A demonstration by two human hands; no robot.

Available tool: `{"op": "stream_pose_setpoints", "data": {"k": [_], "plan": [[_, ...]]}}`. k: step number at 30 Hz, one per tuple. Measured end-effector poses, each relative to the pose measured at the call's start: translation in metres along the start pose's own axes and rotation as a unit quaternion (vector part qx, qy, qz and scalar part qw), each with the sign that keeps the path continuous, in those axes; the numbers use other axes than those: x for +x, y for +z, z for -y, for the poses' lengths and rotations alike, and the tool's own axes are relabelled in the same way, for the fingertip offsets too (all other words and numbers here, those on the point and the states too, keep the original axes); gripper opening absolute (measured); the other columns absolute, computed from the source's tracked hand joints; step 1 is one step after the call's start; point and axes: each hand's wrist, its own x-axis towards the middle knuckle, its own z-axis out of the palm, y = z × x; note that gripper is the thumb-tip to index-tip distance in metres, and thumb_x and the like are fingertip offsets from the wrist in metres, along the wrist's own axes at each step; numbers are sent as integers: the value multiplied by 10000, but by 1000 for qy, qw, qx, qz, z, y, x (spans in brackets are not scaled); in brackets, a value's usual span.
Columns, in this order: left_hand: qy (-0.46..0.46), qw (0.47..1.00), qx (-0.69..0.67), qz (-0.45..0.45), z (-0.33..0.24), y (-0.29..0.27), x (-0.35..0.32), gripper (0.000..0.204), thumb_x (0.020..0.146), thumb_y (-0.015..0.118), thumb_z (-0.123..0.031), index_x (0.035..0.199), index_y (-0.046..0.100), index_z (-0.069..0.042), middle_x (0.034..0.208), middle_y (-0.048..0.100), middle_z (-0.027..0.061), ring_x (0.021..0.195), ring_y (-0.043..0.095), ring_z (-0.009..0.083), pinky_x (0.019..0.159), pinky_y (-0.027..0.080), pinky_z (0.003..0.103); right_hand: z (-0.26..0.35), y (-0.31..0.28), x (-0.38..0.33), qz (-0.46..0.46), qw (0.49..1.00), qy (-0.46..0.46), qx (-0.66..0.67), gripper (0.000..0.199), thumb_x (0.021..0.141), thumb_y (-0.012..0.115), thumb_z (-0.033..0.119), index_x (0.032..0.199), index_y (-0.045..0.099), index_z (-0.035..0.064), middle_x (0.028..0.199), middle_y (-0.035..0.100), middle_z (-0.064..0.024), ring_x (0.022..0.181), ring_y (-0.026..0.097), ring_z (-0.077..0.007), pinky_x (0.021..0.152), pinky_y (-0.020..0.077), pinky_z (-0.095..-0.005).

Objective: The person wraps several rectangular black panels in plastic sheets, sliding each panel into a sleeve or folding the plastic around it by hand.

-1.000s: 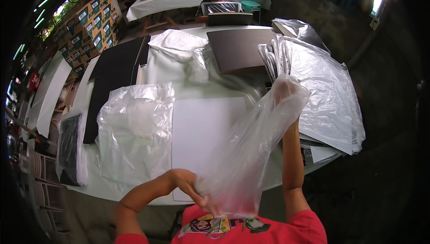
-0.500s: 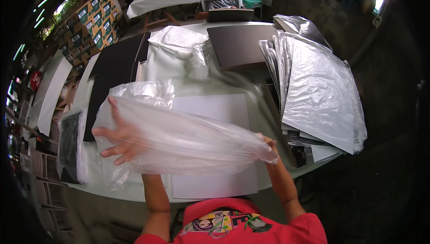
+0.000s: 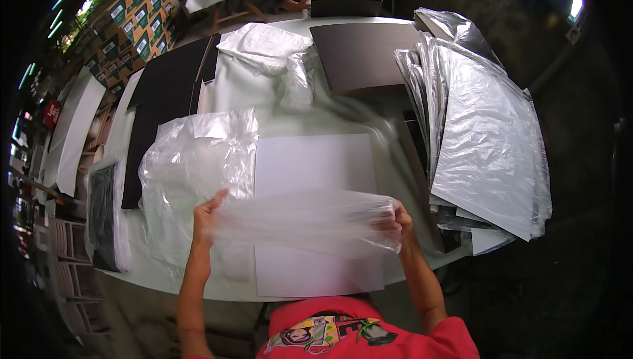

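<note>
Thin, translucent plastic bag (image 3: 306,220) stretched sideways in the air, crossing in front of the middle of a flat, pale white rectangular sheet (image 3: 313,161). Person's right hand (image 3: 399,222) clenched on the bag's gathered right end. Left hand (image 3: 207,217) at its other end, thumb raised; blur hides whether those fingers pinch the film.

Progress, judged from the layout: bag in handling, sheet bare on the cloth-covered table (image 3: 336,118). Right of the sheet, a leaning pile of flat pieces in clear, shiny film (image 3: 488,135) looks like finished work. Left of it, loose clear plastic bags (image 3: 198,148) appear unused; count unclear.

Around: beyond the sheet, a dark brown flat panel (image 3: 362,56) and a crumpled white plastic bundle (image 3: 264,52); farther left, matte black flat panels (image 3: 168,79).

In the way: held film veils the sheet's middle; loose bags crowd its left edge.
</note>
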Motion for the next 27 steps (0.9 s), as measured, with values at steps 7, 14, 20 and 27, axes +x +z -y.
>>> {"op": "stream_pose_setpoints", "data": {"k": [7,14,20,27], "plan": [[145,972,-32,-181,29,7,73,425,802,485,89,1221,525,32,1199,579,126,1121,522,160,886,449,254,20,-32,78,-193,870,94,-444,198,597,640,24,789,593,8,685,515,4,599,458,-72,525,371,-240],[150,967,179,-100,61,97,127,699,624,348,204,1207,574,-106,1172,595,143,1082,579,207,900,438,260,17,-146,186,-306,512,24,-802,406,722,652,46,1121,587,88,950,642,-179,907,627,-306,741,501,-374],[144,966,206,-63,99,88,148,679,634,345,210,1209,562,-78,1205,568,153,1115,556,253,900,454,299,10,-139,191,-284,424,93,-855,496,737,676,104,1197,492,132,1012,615,-162,883,604,-375,739,489,-449],[147,973,145,-107,90,74,184,623,720,393,153,1280,506,-95,1336,477,114,1161,518,169,815,441,219,12,-29,173,-374,339,-55,-862,232,765,634,96,972,529,80,953,559,-143,726,611,-358,585,498,-429]]}}
